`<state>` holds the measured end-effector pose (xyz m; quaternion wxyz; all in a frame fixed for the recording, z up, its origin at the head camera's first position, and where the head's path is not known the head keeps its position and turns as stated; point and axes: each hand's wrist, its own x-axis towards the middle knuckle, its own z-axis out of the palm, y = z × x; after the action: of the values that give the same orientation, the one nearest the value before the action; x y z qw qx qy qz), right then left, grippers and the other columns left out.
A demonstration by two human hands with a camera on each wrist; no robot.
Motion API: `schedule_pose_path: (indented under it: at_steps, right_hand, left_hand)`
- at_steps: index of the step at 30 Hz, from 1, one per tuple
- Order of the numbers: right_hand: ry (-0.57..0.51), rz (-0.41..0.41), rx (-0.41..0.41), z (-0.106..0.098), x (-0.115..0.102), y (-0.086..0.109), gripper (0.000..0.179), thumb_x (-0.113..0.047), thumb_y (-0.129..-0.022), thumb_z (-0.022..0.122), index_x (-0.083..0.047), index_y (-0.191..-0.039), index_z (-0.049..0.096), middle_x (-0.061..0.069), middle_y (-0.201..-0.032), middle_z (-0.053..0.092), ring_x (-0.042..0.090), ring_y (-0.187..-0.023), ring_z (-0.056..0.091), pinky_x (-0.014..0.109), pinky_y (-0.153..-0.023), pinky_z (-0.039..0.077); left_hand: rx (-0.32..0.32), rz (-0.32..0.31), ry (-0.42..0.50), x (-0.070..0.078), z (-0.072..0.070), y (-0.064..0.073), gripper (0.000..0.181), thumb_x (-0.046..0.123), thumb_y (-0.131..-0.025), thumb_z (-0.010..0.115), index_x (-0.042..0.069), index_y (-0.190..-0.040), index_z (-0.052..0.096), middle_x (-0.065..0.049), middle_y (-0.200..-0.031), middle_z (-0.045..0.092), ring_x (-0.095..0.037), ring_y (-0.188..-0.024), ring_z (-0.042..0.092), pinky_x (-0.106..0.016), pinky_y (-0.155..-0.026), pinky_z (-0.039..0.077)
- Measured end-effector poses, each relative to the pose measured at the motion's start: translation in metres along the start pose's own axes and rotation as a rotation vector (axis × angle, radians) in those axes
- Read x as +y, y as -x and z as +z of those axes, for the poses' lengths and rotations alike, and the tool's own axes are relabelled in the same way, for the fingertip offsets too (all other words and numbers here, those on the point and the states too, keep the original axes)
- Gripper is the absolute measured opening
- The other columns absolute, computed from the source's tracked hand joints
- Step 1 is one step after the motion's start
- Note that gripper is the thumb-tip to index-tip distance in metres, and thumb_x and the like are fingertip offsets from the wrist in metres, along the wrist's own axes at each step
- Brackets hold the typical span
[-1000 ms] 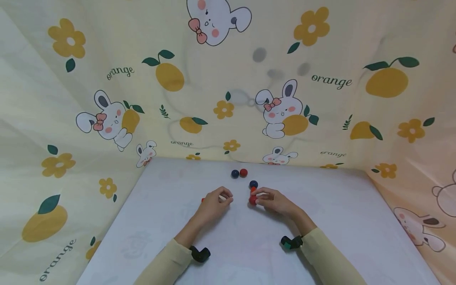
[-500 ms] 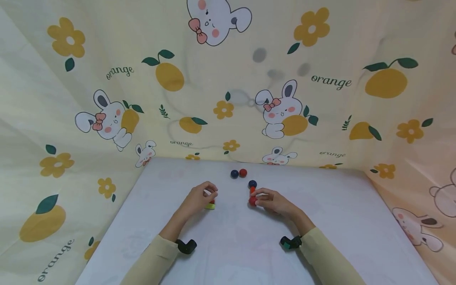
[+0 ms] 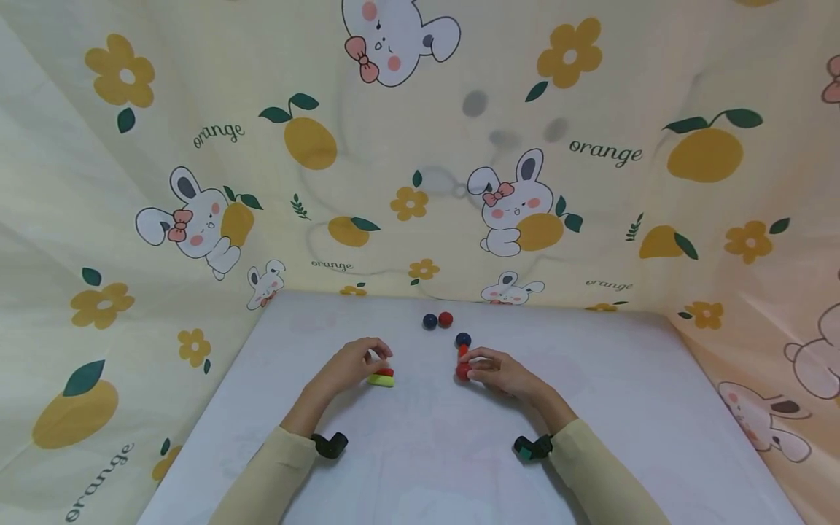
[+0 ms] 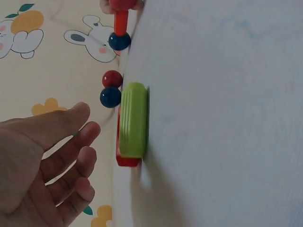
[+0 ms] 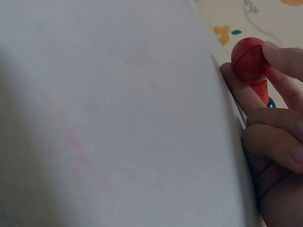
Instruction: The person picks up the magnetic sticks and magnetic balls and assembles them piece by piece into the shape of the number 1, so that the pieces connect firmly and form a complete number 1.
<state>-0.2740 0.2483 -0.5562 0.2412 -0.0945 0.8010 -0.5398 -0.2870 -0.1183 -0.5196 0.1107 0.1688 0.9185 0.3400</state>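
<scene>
My right hand (image 3: 504,372) holds a red ball (image 5: 248,59) between thumb and fingers. An orange-red rod (image 3: 464,351) joins that ball to a dark blue ball (image 3: 463,340) at its far end. Over on the left, my left hand (image 3: 354,361) hovers with nothing in it, its fingers relaxed and slightly bent. Just beside its fingertips lie a lime green ridged stick (image 4: 135,120) and a red stick (image 4: 128,161), side by side. In the left wrist view the green one partly covers the red one.
Farther back on the white table (image 3: 420,452), a loose blue ball (image 3: 429,321) and a loose red ball (image 3: 445,319) sit next to each other. A patterned cloth (image 3: 367,146) hangs behind and along both sides.
My left hand has moved left from near the middle to the two sticks, and they now show more beside it. The right hand keeps its hold on the red ball, almost still.
</scene>
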Motion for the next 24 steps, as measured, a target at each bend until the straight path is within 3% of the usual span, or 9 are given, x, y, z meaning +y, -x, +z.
schedule_pose_path:
  at_steps: [13, 18, 24]
  right_hand:
    - [-0.030, -0.001, -0.013, -0.0010, 0.0037, -0.0024, 0.040, -0.037, -0.096, 0.070, -0.028, -0.133, 0.059, 0.005, -0.120, 0.065, 0.016, -0.060, 0.042, 0.023, -0.054, 0.035]
    - [-0.034, 0.002, -0.012, -0.0007, 0.0023, -0.0015, 0.040, -0.038, -0.095, 0.070, -0.028, -0.133, 0.060, 0.004, -0.120, 0.065, 0.017, -0.062, 0.043, 0.023, -0.054, 0.035]
    - [-0.026, 0.002, -0.009, -0.0007, 0.0013, -0.0003, 0.040, -0.038, -0.095, 0.070, -0.029, -0.132, 0.060, 0.005, -0.126, 0.064, 0.019, -0.080, 0.053, 0.024, -0.059, 0.037]
  left_hand:
    - [-0.032, 0.007, -0.097, -0.0098, -0.0027, -0.0023, 0.012, 0.027, -0.094, 0.072, 0.028, -0.106, 0.075, 0.012, -0.101, 0.069, -0.013, -0.090, 0.057, -0.031, -0.081, 0.049]
    - [-0.043, -0.003, -0.131, -0.0087, -0.0021, -0.0035, 0.011, 0.028, -0.094, 0.073, 0.030, -0.104, 0.075, 0.013, -0.100, 0.069, -0.012, -0.087, 0.056, -0.031, -0.079, 0.049]
    - [-0.057, -0.012, -0.149, -0.0076, -0.0004, -0.0049, 0.011, 0.027, -0.094, 0.073, 0.028, -0.105, 0.075, 0.012, -0.100, 0.069, -0.011, -0.087, 0.057, -0.030, -0.080, 0.050]
